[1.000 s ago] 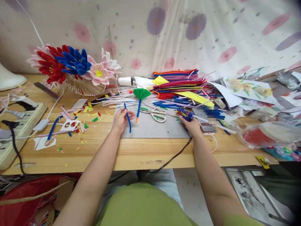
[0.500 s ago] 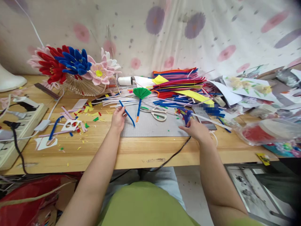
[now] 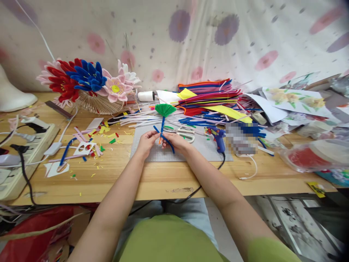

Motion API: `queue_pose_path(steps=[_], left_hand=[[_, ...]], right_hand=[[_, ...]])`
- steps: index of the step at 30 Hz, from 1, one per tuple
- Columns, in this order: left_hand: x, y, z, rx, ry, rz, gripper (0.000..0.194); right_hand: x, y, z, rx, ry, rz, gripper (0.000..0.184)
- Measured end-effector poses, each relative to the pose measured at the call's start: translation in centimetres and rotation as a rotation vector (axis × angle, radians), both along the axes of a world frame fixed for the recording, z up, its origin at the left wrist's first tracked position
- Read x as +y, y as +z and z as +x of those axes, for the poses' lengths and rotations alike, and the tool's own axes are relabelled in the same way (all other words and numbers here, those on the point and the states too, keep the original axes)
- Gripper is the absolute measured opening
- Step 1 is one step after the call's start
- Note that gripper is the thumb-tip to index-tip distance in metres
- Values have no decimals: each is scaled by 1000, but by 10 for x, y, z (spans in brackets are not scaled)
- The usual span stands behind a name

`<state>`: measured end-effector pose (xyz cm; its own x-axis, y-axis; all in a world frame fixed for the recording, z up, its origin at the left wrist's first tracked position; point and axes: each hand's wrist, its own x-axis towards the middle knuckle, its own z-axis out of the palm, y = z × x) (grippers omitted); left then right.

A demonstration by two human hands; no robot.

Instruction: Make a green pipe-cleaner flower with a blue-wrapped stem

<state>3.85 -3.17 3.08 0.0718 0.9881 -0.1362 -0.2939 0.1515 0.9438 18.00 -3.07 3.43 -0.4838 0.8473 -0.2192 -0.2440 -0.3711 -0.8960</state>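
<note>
My left hand [image 3: 148, 142] and my right hand [image 3: 176, 141] meet over the grey cutting mat [image 3: 136, 153], both with closed fingers. Between them a short blue pipe cleaner [image 3: 169, 143] lies slantwise across the blue-wrapped stem of a green fan-shaped pipe-cleaner piece [image 3: 165, 109]. Orange and white ends show at the stem's bottom. My fingers pinch the blue pipe cleaner against the stem; fingertips partly hide the crossing. Just beyond my right hand lie scissors [image 3: 187, 137] with white handles. A blue hot glue gun [image 3: 218, 138] rests on the mat's right side.
Bundled coloured pipe cleaners [image 3: 209, 95] lie behind the mat. Pipe-cleaner flowers [image 3: 89, 76] stand at the back left, above scattered scraps [image 3: 105, 128]. A power strip [image 3: 29, 160] sits at the left edge. The glue gun's black cord [image 3: 196, 190] crosses the table's front edge.
My right hand has let go of the glue gun, leaving it on the mat, and moved left to the stem. My left hand has brought the blue pipe cleaner right, against the stem.
</note>
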Motion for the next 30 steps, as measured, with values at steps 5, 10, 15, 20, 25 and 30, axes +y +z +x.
queue_pose_path(steps=[5,10,15,20,25,30], left_hand=[[24,-4,-7,284,-30,85,25],[60,-5,6,856,-12,146,17],[73,10,24,1101,-203,36,16],[60,21,11,472,-429,-232,16],[42,23,-12,171,-311,-99,32],[33,14,-18,74,-135,-35,38]], right_hand=[[3,-2,19,-51,-157,5,34],[10,-4,42,-279,-354,199,34],[11,-8,45,-410,-352,355,37],[5,2,47,-208,-208,183,38],[3,4,50,-15,-45,25,36],[2,3,42,-75,-165,134,33]])
